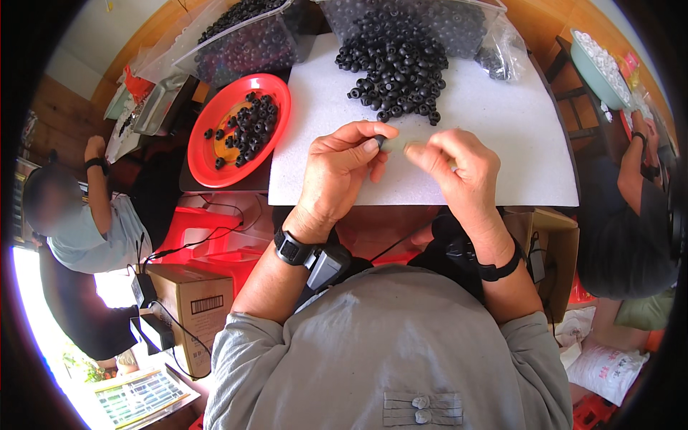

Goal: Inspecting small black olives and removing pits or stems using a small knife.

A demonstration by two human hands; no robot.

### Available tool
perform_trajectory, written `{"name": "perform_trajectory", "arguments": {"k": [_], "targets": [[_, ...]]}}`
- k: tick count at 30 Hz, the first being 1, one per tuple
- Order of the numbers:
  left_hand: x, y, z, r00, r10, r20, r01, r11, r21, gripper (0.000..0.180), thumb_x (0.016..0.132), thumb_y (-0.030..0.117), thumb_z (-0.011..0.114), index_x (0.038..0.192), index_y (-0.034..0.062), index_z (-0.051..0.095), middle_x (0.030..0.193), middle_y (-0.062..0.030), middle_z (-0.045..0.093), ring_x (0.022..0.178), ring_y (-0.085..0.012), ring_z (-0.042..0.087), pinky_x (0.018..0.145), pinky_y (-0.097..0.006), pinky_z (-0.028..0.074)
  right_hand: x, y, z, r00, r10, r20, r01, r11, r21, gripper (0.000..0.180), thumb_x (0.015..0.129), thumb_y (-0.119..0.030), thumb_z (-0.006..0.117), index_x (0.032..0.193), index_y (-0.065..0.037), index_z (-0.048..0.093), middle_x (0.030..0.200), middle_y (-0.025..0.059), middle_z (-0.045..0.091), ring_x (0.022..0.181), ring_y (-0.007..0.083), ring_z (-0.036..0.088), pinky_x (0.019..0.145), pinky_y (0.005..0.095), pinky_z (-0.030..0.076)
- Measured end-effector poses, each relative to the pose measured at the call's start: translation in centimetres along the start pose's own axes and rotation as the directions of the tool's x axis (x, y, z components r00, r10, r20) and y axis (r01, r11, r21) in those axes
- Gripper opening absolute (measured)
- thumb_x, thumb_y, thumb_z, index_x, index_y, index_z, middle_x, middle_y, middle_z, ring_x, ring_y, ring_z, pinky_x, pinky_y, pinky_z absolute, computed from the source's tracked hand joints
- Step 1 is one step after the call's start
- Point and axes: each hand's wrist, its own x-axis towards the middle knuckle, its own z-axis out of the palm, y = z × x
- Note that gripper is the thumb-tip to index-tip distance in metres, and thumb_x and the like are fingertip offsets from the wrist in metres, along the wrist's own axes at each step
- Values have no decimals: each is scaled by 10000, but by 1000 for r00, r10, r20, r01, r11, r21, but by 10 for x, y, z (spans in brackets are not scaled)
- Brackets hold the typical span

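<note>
My left hand (334, 170) is closed above the near part of a white foam-like sheet (314, 86). Between its thumb and forefinger is a small black bead-like piece (380, 140). My right hand (464, 172) is just to the right, its fingers curled in a pinch and smeared by motion. A pale, blurry streak (395, 145) lies between the two hands; I cannot make out what it is. Beyond my hands spreads a heap of round black pieces with holes (401, 68). A red plate (215, 177) to the left holds more of them.
Clear plastic bins (247, 54) of black pieces stand along the back, with a plastic bag (505, 54) at the right one. People sit at left (107, 229) and right (623, 229). A cardboard box (190, 308) with cables is low on the left; another (562, 251) is at right.
</note>
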Motion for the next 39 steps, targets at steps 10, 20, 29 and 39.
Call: {"name": "perform_trajectory", "arguments": {"k": [10,20,29,39], "targets": [[-2,0,-1,999,14,30,-14,1000,19,251,1014,-2,594,1232,-50,709,981,-90,698,850,-141,621,707,-280,501,-2,4,4,990,133,-47,-121,974,192,259,862,-216,845,813,-31,670,700,61,640,601,173,599,549,316,458],[-2,0,1,1000,19,-2,-19,1000,23,249,1013,-27,583,1228,-46,708,1051,-111,717,841,-145,623,718,-283,512,-2,-2,-1,999,33,25,-34,998,57,268,858,-230,842,796,-37,666,708,59,649,630,208,621,567,342,481],[-1,-5,-2,998,62,9,-62,998,-12,201,997,-21,619,1176,-39,708,1027,-95,712,832,-148,627,712,-292,526,5,-7,0,985,168,30,-171,959,227,264,856,-207,846,833,-31,651,705,31,638,637,151,614,581,316,497],[-3,-9,-12,997,59,43,-56,995,-80,170,987,-7,642,1137,-17,722,1027,-107,713,854,-187,657,676,-308,535,24,-20,22,912,344,223,-406,835,370,309,833,-259,873,777,-37,665,648,-44,566,608,38,474,558,235,365]]}}
